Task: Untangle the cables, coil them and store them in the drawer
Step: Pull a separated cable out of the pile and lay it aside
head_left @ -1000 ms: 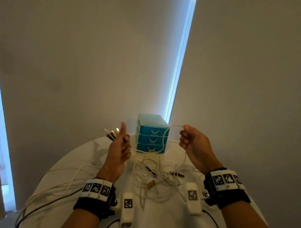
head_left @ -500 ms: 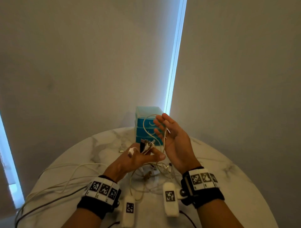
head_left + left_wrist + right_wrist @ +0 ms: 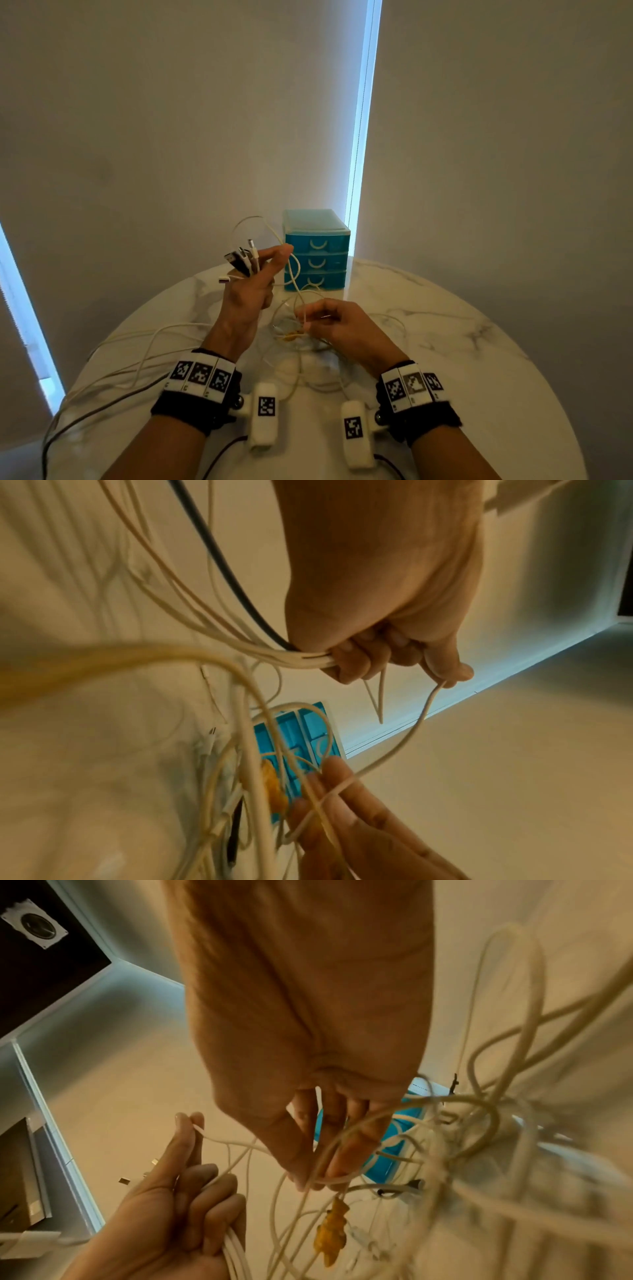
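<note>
1. A tangle of thin white cables point(image 3: 301, 329) lies on the round white marble table point(image 3: 462, 342); their plug ends point(image 3: 241, 258) point up and away.
2. The raised left hand point(image 3: 253, 291) clenches the bundle, thumb and forefinger pinching one strand.
3. The lower right hand point(image 3: 339, 325), fingers curled, pinches a loop beside a yellow tie point(image 3: 330, 1231).
4. The blue plastic three-drawer chest point(image 3: 317, 253) stands behind, drawers shut.
</note>
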